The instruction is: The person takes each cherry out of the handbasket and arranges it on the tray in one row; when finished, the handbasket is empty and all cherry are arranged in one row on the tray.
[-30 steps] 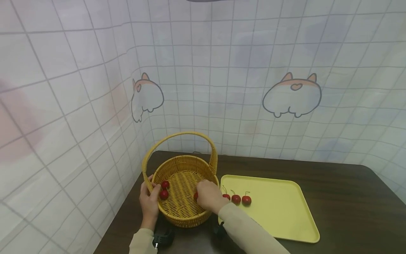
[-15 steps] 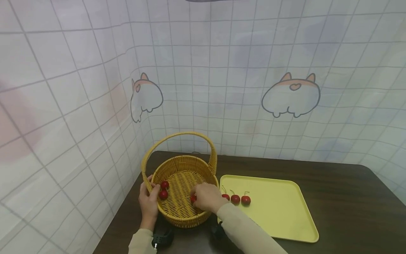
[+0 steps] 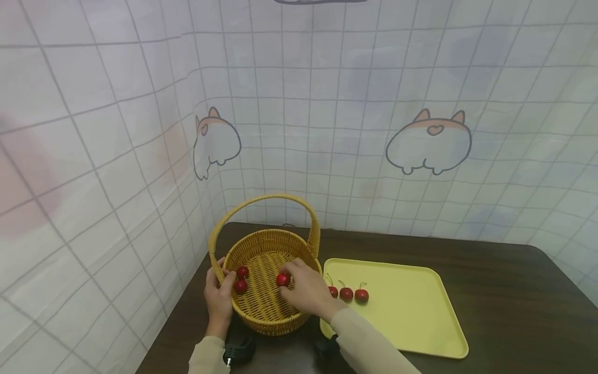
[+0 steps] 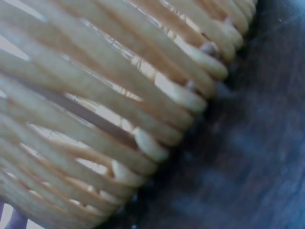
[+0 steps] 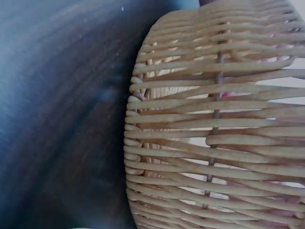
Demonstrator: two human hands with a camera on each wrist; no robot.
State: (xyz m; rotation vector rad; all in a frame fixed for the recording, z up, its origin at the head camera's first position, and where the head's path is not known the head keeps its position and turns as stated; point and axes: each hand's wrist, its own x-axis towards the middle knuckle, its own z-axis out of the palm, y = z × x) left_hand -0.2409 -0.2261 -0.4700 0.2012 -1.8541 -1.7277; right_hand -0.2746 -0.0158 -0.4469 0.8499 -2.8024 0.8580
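A yellow wicker basket (image 3: 268, 323) with a tall arched handle stands at the left of the table. My left hand (image 3: 218, 301) grips its left rim near the handle's foot, thumb on the near side. Inside the basket, two dark red cherries (image 3: 241, 286) lie against the left wall. My right hand (image 3: 306, 288) reaches in over the right rim and pinches another red cherry (image 3: 283, 279) between thumb and fingers. The left wrist view shows the basket's woven side (image 4: 95, 109) close up; the right wrist view also shows the wicker wall (image 5: 214, 138), hiding the fingers.
A yellow tray (image 3: 411, 311) lies right of the basket. Three cherries with stems, one of them this red cherry (image 3: 362, 296), sit in a row near its left side. The dark table (image 3: 509, 291) extends to the right, with a white grid-patterned cloth (image 3: 327, 130) behind.
Inside the basket, my right hand's fingertips and the pinched cherry have shifted slightly left, then away from me. More of that cherry shows now. My left hand keeps its place on the rim.
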